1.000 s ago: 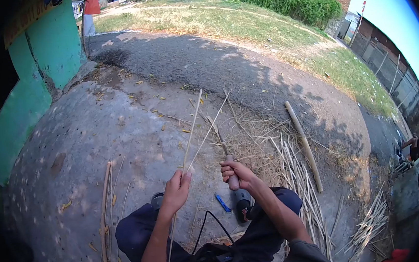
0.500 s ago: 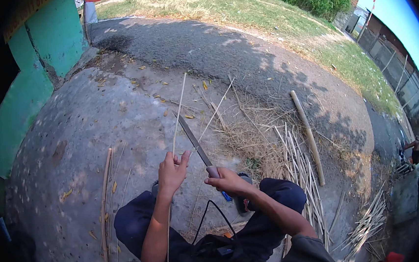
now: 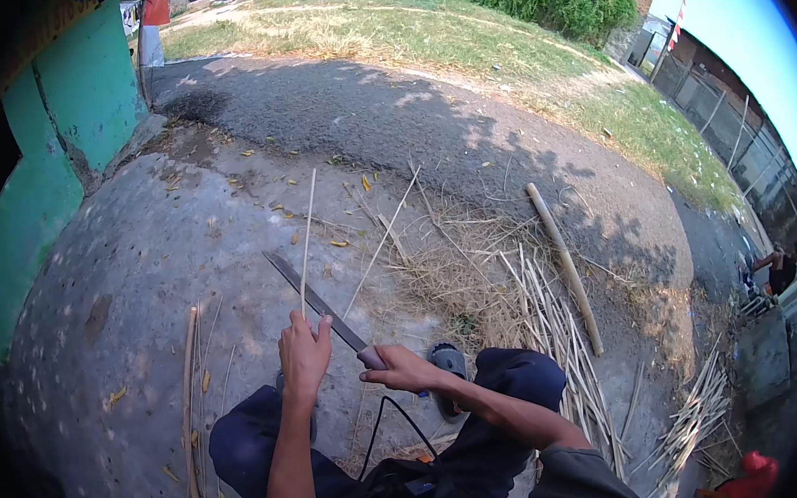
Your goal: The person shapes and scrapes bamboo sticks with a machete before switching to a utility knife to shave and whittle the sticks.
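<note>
Closed around a thin pale bamboo strip (image 3: 309, 233), my left hand (image 3: 305, 355) is in front of my left knee. The strip points up and away from the fist, and its lower end runs back along my forearm. My right hand (image 3: 406, 368) grips the handle of a long-bladed knife (image 3: 324, 308). Its dark blade slants up to the left, close beside the strip and just past my left fingers. From this angle I cannot tell whether blade and strip touch. Another thin strip (image 3: 384, 239) lies on the ground beyond the blade.
Split bamboo strips (image 3: 555, 330) and shavings (image 3: 457, 277) lie to the right, beside a thick bamboo pole (image 3: 564, 269). Another bundle of strips (image 3: 697, 413) is farther right. A stick (image 3: 193, 415) lies at left. A person (image 3: 778, 268) sits at the far right.
The view has tilted up and shifted slightly. The knife blade now lies farther left, crossing near the strip just above my left hand. Both hands keep their holds.
</note>
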A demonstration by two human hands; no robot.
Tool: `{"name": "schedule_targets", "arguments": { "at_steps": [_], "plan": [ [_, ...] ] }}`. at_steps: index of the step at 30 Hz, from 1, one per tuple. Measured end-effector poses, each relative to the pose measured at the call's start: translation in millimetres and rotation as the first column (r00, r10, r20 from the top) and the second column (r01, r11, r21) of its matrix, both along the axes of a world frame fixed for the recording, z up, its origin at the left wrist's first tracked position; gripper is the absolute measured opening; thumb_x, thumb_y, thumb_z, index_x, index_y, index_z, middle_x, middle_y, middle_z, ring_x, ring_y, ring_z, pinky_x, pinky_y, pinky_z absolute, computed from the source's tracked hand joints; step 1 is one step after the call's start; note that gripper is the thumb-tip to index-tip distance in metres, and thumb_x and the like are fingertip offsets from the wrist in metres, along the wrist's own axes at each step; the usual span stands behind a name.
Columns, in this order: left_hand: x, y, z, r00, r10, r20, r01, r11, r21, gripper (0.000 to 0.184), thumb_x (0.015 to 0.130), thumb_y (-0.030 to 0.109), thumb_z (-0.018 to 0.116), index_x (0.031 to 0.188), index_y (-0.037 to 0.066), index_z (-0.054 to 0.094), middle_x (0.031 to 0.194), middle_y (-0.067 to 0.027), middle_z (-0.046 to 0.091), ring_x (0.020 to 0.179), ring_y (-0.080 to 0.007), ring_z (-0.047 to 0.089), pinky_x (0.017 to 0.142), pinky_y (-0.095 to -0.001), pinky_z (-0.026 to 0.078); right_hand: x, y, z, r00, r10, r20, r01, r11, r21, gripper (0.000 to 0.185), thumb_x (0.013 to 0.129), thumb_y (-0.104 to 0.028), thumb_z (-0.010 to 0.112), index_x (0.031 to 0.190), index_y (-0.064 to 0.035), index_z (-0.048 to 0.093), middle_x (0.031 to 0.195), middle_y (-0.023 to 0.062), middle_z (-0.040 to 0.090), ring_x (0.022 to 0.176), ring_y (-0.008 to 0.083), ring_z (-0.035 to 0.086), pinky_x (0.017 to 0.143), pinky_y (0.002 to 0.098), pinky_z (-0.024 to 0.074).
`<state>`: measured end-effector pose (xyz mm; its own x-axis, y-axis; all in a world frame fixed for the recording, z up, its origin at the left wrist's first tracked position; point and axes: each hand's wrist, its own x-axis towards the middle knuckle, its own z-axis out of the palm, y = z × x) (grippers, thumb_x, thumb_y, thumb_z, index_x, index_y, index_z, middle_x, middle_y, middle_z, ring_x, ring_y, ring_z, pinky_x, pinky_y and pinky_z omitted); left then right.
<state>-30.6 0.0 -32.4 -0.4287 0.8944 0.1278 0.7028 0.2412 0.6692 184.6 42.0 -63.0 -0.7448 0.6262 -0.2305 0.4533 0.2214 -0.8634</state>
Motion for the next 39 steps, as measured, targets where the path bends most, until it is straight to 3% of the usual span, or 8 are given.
{"name": "schedule_targets", "arguments": {
  "at_steps": [8, 13, 20, 23, 29, 32, 34, 39],
  "plan": [
    [-1, 7, 1, 0.967, 0.012, 0.256, -0.022, 0.999, 0.038, 0.023, 0.102, 0.016, 0.065, 0.093, -0.002, 0.054, 0.075, -0.0234, 0.069, 0.075, -0.0460, 0.071, 0.069, -0.0564, 0.052, 1, 2, -1, 0.998, 0.061, -0.011, -0.059, 0.991, 0.116, 0.049, 0.094, -0.041, 0.076, 0.111, 0.0029, 0.062, 0.085, 0.0214, 0.067, 0.079, 0.0336, 0.068, 0.073, 0.0446, 0.0516],
    [-5, 10, -12, 0.998, 0.015, 0.064, -0.021, 0.996, 0.084, 0.015, 0.102, 0.009, 0.060, 0.096, -0.002, 0.053, 0.076, -0.0259, 0.069, 0.076, -0.0470, 0.071, 0.068, -0.0574, 0.051, 2, 3, -6, 0.999, 0.039, -0.020, -0.036, 0.988, 0.148, 0.047, 0.090, -0.036, 0.077, 0.101, 0.0065, 0.063, 0.086, 0.0261, 0.068, 0.083, 0.0431, 0.069, 0.077, 0.0490, 0.0532],
    [-7, 5, 3, 0.994, 0.043, 0.103, -0.046, 0.998, 0.030, 0.013, 0.101, 0.006, 0.062, 0.097, -0.003, 0.053, 0.076, -0.0218, 0.072, 0.073, -0.0436, 0.073, 0.068, -0.0546, 0.054, 9, 7, -4, 0.999, -0.051, 0.002, 0.050, 0.990, 0.134, 0.045, 0.093, -0.039, 0.076, 0.104, 0.0030, 0.064, 0.080, 0.0191, 0.067, 0.074, 0.0304, 0.067, 0.070, 0.0448, 0.0510],
    [-4, 2, 17, 0.989, 0.037, 0.142, -0.043, 0.998, 0.038, 0.015, 0.099, 0.004, 0.066, 0.097, -0.002, 0.053, 0.080, -0.0209, 0.074, 0.074, -0.0411, 0.074, 0.069, -0.0521, 0.056, 11, 15, -3, 0.990, -0.135, 0.048, 0.140, 0.983, -0.120, 0.042, 0.094, -0.040, 0.076, 0.087, -0.0040, 0.056, 0.072, 0.0050, 0.058, 0.063, 0.0133, 0.057, 0.058, 0.0364, 0.0457],
    [-16, -1, -15, 0.965, -0.134, 0.225, 0.096, 0.980, 0.173, 0.022, 0.098, 0.006, 0.070, 0.107, -0.005, 0.052, 0.113, -0.0254, 0.075, 0.085, -0.0374, 0.078, 0.073, -0.0473, 0.060, 7, 28, -18, 0.864, -0.478, -0.158, 0.339, 0.785, -0.518, 0.033, 0.097, -0.034, 0.077, 0.087, -0.0087, 0.057, 0.070, -0.0029, 0.054, 0.057, 0.0075, 0.049, 0.051, 0.0273, 0.0385],
    [-1, -4, 5, 0.923, -0.202, 0.328, 0.169, 0.977, 0.127, 0.023, 0.108, 0.019, 0.062, 0.107, -0.003, 0.054, 0.106, -0.0216, 0.076, 0.082, -0.0333, 0.079, 0.068, -0.0433, 0.061, 11, 39, 9, 0.822, -0.551, -0.146, 0.480, 0.807, -0.345, 0.039, 0.097, -0.038, 0.078, 0.084, -0.0077, 0.057, 0.069, -0.0012, 0.057, 0.055, 0.0083, 0.051, 0.050, 0.0283, 0.0392],
    [11, -9, 29, 0.483, -0.184, 0.856, 0.282, 0.958, 0.046, 0.038, 0.115, 0.035, 0.048, 0.100, 0.001, 0.056, 0.094, -0.0152, 0.074, 0.075, -0.0244, 0.077, 0.062, -0.0354, 0.061, 16, 48, 23, 0.748, -0.604, -0.274, 0.528, 0.792, -0.306, 0.035, 0.097, -0.033, 0.079, 0.091, -0.0062, 0.058, 0.077, 0.0029, 0.068, 0.054, 0.0071, 0.050, 0.050, 0.0262, 0.0402],
    [22, -16, 26, 0.295, -0.295, 0.909, 0.524, 0.845, 0.104, 0.052, 0.117, 0.046, 0.036, 0.093, 0.005, 0.057, 0.080, -0.0069, 0.064, 0.064, -0.0156, 0.068, 0.055, -0.0290, 0.056, 22, 56, 67, 0.586, -0.643, -0.493, 0.502, 0.766, -0.402, 0.033, 0.096, -0.022, 0.082, 0.099, -0.0071, 0.052, 0.099, 0.0127, 0.078, 0.056, 0.0036, 0.049, 0.049, 0.0218, 0.0393]
  ]
}}
